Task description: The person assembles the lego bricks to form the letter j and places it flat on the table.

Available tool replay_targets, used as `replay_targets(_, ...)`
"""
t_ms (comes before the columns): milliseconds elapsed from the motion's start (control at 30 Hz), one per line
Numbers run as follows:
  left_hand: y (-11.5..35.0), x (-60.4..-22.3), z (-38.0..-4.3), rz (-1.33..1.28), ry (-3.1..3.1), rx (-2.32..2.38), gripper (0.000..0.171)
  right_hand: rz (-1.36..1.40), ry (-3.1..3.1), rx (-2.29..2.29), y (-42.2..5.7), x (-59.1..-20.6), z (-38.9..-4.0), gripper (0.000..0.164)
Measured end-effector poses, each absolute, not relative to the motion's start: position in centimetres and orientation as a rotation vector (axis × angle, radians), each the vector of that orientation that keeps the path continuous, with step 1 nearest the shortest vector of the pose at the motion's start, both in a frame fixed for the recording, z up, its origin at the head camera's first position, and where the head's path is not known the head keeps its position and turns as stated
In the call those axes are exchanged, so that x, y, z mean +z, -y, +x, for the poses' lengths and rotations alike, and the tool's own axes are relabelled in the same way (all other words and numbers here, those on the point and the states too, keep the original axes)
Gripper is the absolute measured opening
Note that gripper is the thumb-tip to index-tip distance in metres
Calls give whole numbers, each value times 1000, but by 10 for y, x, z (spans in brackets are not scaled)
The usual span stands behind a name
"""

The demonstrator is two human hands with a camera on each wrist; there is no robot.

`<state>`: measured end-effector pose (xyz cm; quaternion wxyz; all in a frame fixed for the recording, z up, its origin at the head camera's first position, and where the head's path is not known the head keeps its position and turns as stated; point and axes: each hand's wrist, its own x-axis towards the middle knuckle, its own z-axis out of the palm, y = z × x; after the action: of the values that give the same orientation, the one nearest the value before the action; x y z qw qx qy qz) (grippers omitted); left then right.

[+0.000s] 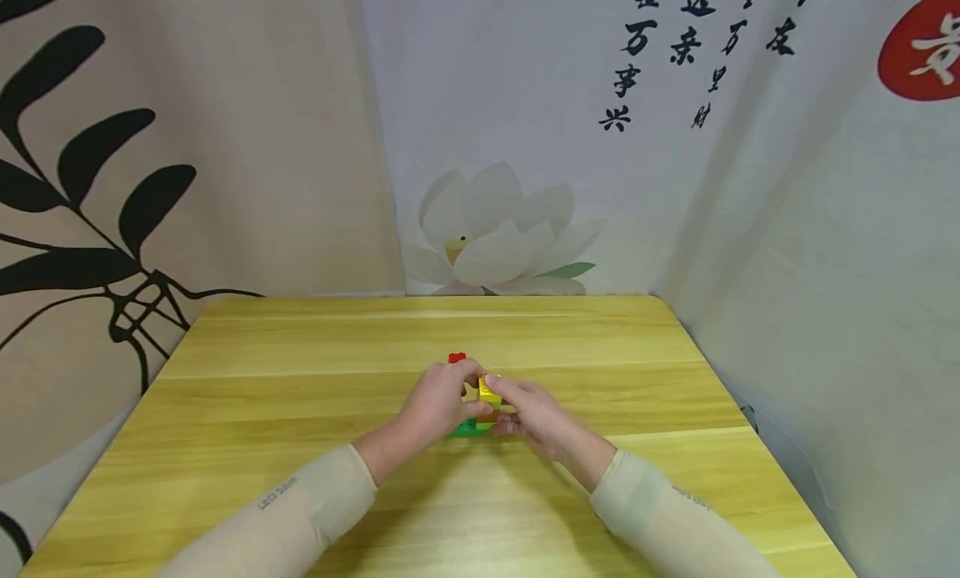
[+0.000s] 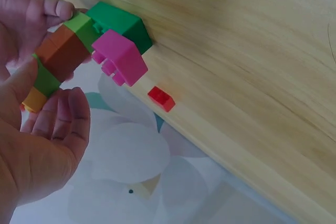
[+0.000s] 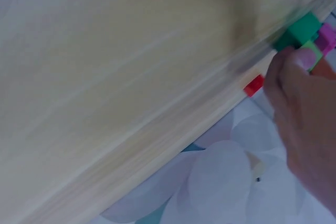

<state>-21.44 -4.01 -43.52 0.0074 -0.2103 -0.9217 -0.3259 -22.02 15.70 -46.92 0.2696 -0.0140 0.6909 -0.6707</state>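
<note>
A stack of toy building bricks stands on the table between both hands. From its dark green bottom brick (image 2: 123, 24) it rises through a light green brick (image 2: 80, 29), a brown brick (image 2: 63, 51) and a green brick (image 2: 46, 80) to a yellow one (image 1: 490, 389) on top. A pink brick (image 2: 123, 59) juts out beside the lower part. My left hand (image 1: 438, 401) grips the upper end, thumb and fingers on either side. From the right, my right hand (image 1: 542, 419) holds the stack, its thumb on the yellow brick and its other fingers lower, near the light green brick.
A loose red brick (image 2: 161, 98) lies on the wooden table (image 1: 315, 344) behind the stack, near the far edge. Beyond that edge hangs a printed cloth (image 1: 510, 144) with a lotus flower and black characters.
</note>
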Motion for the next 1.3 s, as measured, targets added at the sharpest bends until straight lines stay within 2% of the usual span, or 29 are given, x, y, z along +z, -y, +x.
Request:
replay_targets(167, 45, -436, -215, -668, 2897, -1005, 45, -26, -1924, -1798, -152, -469, -213, 93)
replay_targets(333, 55, -439, -212, -642, 2968, -930, 72, -86, -1955, -1751, -157, -469, -212, 91)
replay_targets(400, 62, -444, -212, -624, 2987, -899, 78, -108, -1984, -1732, -162, -469, -213, 88)
replay_targets(567, 82, -457, -210, -637, 2992, -767, 62, -135, -2144, -1720, -173, -465, -218, 76)
replay_targets(700, 93, -466, -206, -755, 2931, -597, 49, -258, -2356, -1697, -179, -464, -219, 55)
replay_targets(800, 97, -472, -204, -848, 2840, -456, 43, -504, -2596, -1603, -180, -464, -215, 42)
replay_targets(1033, 100, -479, -200, -980, 2649, -124, 35, -1136, -3021, -1347, -174, -465, -209, 32)
replay_targets(1133, 98, -482, -200, -996, 2626, -31, 34, -1246, -3100, -1256, -171, -465, -210, 24)
replay_targets(1300, 94, -484, -200, -975, 2658, 63, 49, -1129, -3165, -1146, -168, -461, -215, 16)
